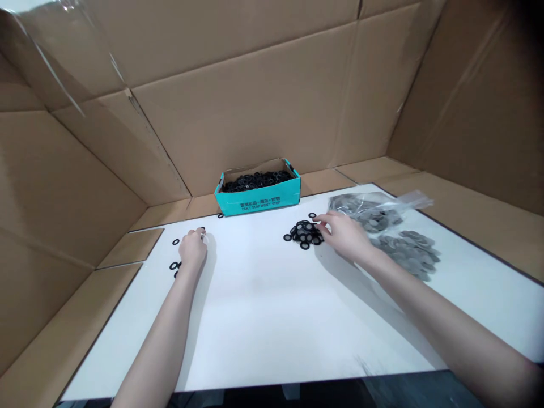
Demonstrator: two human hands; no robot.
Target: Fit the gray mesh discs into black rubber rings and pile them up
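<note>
My left hand (194, 247) is closed at the left of the white board, its fingertips pinching a small black ring (203, 229) that is mostly hidden. Loose black rings (174, 266) lie beside and partly behind that hand. Over on the right, my right hand (343, 233) has thumb and forefinger apart at the edge of a pile of black rings with grey discs in them (305, 232). One single ring (312, 215) lies just off its fingertip. Several grey round discs (406, 252) are heaped beyond my right wrist.
A turquoise box (259, 199) full of black rings stands at the back of the white board (250, 317). A clear plastic bag (365, 207) of grey discs lies behind my right hand. Cardboard walls (255, 113) enclose the back and sides.
</note>
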